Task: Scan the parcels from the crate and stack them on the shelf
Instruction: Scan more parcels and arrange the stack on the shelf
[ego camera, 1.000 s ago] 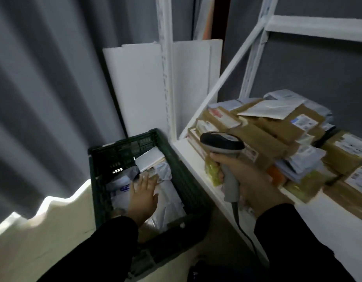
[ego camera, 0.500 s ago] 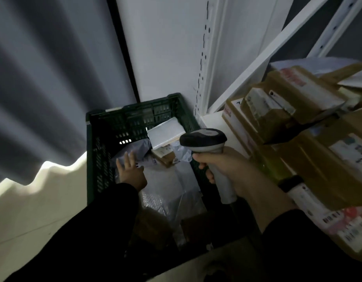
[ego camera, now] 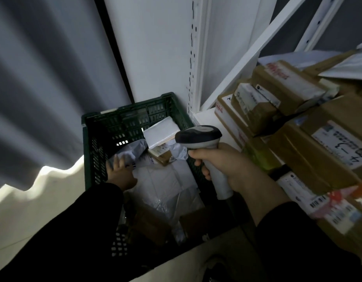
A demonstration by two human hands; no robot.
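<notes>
leaning on the wall behind the green plastic crate (ego camera: 135,110) is a white panel (ego camera: 151,47). a grey pleated curtain (ego camera: 43,78) is on its left and the white shelf upright (ego camera: 196,58) on its right, with a diagonal brace (ego camera: 257,43) rising from the upright's foot. the crate sits low, just beside the shelf board (ego camera: 204,117). one handheld barcode scanner (ego camera: 198,135) is in front of the crate's right side and hides part of its wall and contents.

four parcels show plainly in the crate: a white padded envelope (ego camera: 161,131) at the far end, a small brown box (ego camera: 161,153) under it, a grey poly mailer (ego camera: 131,151) to the left and a large white mailer (ego camera: 165,180) in the middle. brown boxes at the near end lie in shadow and cannot be counted. the brown cartons (ego camera: 287,86) on the shelf overlap too much to count, and many carry white labels.

the left hand (ego camera: 121,171), in a black sleeve, reaches down into the crate with its fingers straight and spread and their tips on the grey mailer, gripping nothing. the right hand (ego camera: 233,165) is wrapped round the scanner's handle, and the scanner's head points left over the crate.
</notes>
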